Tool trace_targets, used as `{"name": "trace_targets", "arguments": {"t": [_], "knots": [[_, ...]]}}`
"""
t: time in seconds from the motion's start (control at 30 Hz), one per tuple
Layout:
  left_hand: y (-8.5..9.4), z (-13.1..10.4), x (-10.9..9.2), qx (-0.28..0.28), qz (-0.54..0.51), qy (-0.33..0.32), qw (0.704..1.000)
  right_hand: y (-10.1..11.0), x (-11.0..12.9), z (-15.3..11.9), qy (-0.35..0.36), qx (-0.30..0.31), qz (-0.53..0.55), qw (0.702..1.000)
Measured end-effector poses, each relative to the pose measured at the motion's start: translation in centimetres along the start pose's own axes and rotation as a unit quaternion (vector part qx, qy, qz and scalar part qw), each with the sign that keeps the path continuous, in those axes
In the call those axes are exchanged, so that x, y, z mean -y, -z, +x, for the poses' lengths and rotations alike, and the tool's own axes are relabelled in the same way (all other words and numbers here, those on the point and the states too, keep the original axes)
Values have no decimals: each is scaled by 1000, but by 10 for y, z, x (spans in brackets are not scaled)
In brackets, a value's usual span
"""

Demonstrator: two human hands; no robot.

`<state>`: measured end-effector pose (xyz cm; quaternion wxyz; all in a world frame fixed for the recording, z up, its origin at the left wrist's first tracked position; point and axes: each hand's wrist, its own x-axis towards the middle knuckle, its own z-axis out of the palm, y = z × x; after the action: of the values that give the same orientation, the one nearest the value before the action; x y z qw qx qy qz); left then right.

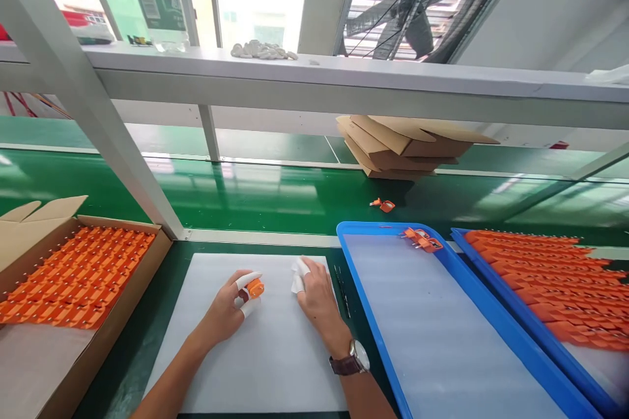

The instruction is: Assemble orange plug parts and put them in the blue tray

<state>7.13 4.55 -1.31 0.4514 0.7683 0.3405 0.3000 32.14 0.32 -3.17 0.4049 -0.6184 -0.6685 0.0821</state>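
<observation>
My left hand [227,306] grips a small orange plug-like part [255,287] between its fingertips, above the white sheet [265,360]. White finger cots cover several of its fingertips. At the sheet's upper right, my right hand [318,296] is closed on a crumpled white cloth [297,275], and a wristwatch sits on that wrist. The fingers partly hide both the orange part and the cloth. Just right of my right hand lie thin dark tweezer-like tools [343,288].
A blue tray [407,334] at right holds a few orange parts [421,239]; another blue tray [545,330] carries rows of them. At left stands a cardboard box [132,294] with more rows. One part [382,205] lies on the green belt [275,203] before stacked cardboard [403,147]. A slanted metal post [98,91] stands left.
</observation>
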Motion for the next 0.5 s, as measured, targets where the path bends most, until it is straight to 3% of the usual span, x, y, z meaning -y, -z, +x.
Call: {"name": "trace_targets", "arguments": {"t": [0.13, 0.27, 0.5], "knots": [[-2, -1, -3, 34, -13, 5, 999, -7, 12, -4, 38, 40, 48, 997], [-5, -2, 1, 56, -4, 7, 998, -13, 32, -7, 108, 26, 101, 989], [-7, -5, 20, 60, 61, 23, 996, -23, 42, -14, 210, 47, 24, 976]]}}
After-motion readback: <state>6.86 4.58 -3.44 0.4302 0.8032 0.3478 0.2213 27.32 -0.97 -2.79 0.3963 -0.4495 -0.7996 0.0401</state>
